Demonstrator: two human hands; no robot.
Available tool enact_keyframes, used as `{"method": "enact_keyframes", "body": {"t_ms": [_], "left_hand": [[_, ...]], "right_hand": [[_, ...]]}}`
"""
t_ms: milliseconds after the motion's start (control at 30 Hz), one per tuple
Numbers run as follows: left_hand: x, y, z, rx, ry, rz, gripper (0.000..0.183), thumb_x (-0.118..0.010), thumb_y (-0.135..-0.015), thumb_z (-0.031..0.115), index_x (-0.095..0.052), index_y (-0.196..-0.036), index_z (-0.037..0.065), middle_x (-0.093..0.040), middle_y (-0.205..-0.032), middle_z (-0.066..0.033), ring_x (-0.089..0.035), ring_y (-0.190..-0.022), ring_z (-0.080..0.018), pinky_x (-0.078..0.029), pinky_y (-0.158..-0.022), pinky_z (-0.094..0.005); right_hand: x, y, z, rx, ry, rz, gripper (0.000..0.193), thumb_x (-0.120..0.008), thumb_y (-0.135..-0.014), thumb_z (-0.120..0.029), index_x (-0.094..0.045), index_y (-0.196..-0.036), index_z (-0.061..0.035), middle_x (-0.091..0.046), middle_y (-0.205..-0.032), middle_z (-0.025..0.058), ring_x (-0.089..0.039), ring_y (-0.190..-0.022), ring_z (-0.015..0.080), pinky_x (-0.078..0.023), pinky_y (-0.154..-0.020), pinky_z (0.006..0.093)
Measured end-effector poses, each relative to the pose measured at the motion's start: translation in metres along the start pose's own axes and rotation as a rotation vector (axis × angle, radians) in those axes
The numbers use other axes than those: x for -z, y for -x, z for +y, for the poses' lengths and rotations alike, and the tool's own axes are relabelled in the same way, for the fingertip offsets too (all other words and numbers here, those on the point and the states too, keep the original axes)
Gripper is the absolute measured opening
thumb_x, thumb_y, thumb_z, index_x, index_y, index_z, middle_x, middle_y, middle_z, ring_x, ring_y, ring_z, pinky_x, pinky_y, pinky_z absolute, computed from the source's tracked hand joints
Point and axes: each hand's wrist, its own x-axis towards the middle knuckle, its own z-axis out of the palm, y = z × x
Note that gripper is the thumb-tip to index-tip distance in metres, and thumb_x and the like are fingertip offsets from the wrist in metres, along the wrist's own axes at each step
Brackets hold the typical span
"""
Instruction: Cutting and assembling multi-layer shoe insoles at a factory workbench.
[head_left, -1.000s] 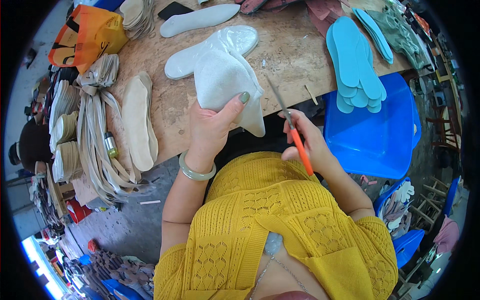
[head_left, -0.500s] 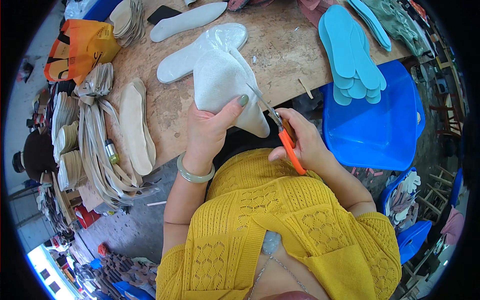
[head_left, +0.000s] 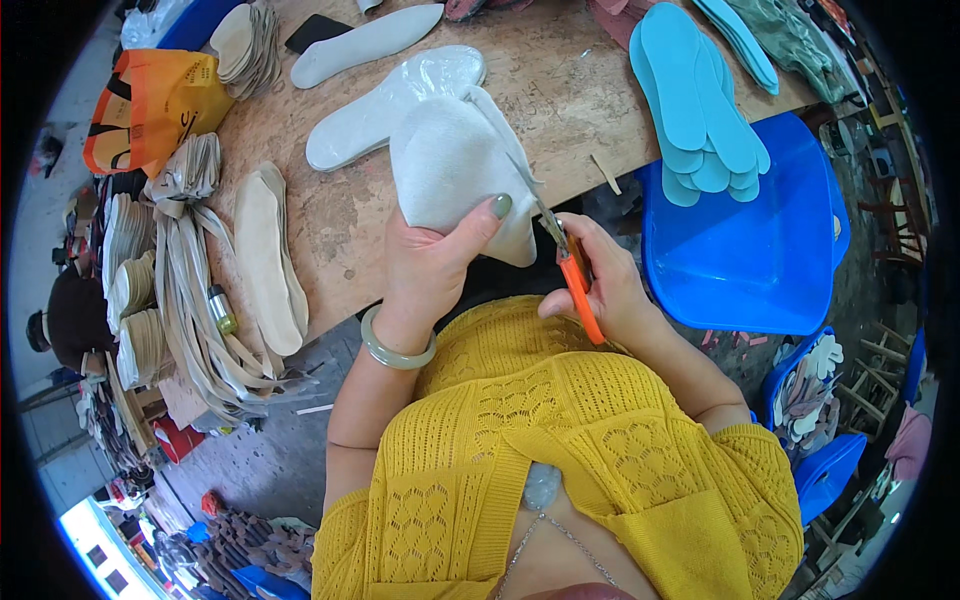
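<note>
The person in a yellow knitted top (head_left: 560,450) is sitting at the edge of a wooden worktable (head_left: 560,90). The left hand (head_left: 430,265), with a pale green bangle (head_left: 397,347) on the wrist, is gripping a white insole piece (head_left: 455,170) tightly, the thumb lying on its upper side, and is holding it over the near edge of the table. The right hand (head_left: 600,285) is closed around orange-handled scissors (head_left: 570,265); the blades are meeting the right border of the white piece.

On the table just behind the held piece, a glossy white insole (head_left: 390,105) is lying flat, and another white insole (head_left: 365,45) is lying farther back. At the left, beige insoles (head_left: 265,255) and cloth strips (head_left: 195,290) are lying near the edge. To the right, turquoise insoles (head_left: 700,100) are stacked above a blue plastic chair (head_left: 750,250). At the far left corner, an orange bag (head_left: 150,105) is resting.
</note>
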Motion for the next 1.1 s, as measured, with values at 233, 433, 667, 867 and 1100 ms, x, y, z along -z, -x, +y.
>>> {"method": "enact_keyframes", "body": {"t_ms": [233,433,667,867,1100], "left_hand": [[-0.004,0.002,-0.001,-0.033,-0.033,-0.02,0.034,-0.07,-0.084,0.003,-0.059,-0.116,0.0,-0.066,-0.106,-0.0054,-0.062,-0.094,-0.013,-0.05,-0.082,-0.0291],[-0.003,0.004,-0.002,0.037,-0.045,-0.035,0.04,-0.073,-0.081,0.002,-0.058,-0.117,0.001,-0.066,-0.105,-0.0056,-0.063,-0.094,-0.0139,-0.05,-0.083,-0.0284],[-0.008,0.006,0.001,0.054,-0.026,-0.09,0.041,-0.073,-0.08,0.003,-0.058,-0.117,0.001,-0.065,-0.106,-0.0051,-0.062,-0.095,-0.014,-0.05,-0.084,-0.0291],[-0.01,0.007,0.001,0.098,-0.094,-0.157,0.037,-0.07,-0.083,0.005,-0.057,-0.118,0.0,-0.065,-0.107,-0.005,-0.061,-0.096,-0.0126,-0.05,-0.083,-0.0292],[-0.012,0.006,-0.003,0.11,-0.119,-0.199,0.041,-0.072,-0.082,0.002,-0.056,-0.119,0.001,-0.064,-0.107,-0.0053,-0.061,-0.097,-0.0142,-0.049,-0.084,-0.0295]], "right_hand": [[-0.002,0.002,-0.001,-0.101,-0.06,-0.001,0.078,-0.083,-0.066,-0.042,-0.05,-0.123,-0.0003,-0.057,-0.093,0.0126,-0.058,-0.07,0.023,-0.049,-0.063,0.0306],[-0.007,0.009,0.004,-0.097,-0.076,0.042,0.077,-0.083,-0.066,-0.042,-0.05,-0.122,-0.0007,-0.057,-0.089,0.0112,-0.056,-0.067,0.0206,-0.049,-0.063,0.0304],[0.0,0.007,0.002,-0.137,-0.112,0.026,0.087,-0.082,-0.063,-0.05,-0.046,-0.126,-0.0011,-0.055,-0.083,0.0087,-0.053,-0.065,0.0184,-0.047,-0.062,0.0296],[-0.004,0.016,0.01,-0.168,-0.169,0.088,0.08,-0.082,-0.066,-0.047,-0.049,-0.123,-0.0015,-0.053,-0.078,0.0065,-0.051,-0.063,0.0165,-0.045,-0.06,0.0287],[-0.002,0.019,0.013,-0.129,-0.188,0.117,0.079,-0.081,-0.067,-0.047,-0.049,-0.123,-0.0018,-0.053,-0.079,0.0067,-0.051,-0.064,0.0165,-0.046,-0.061,0.0281]]}}
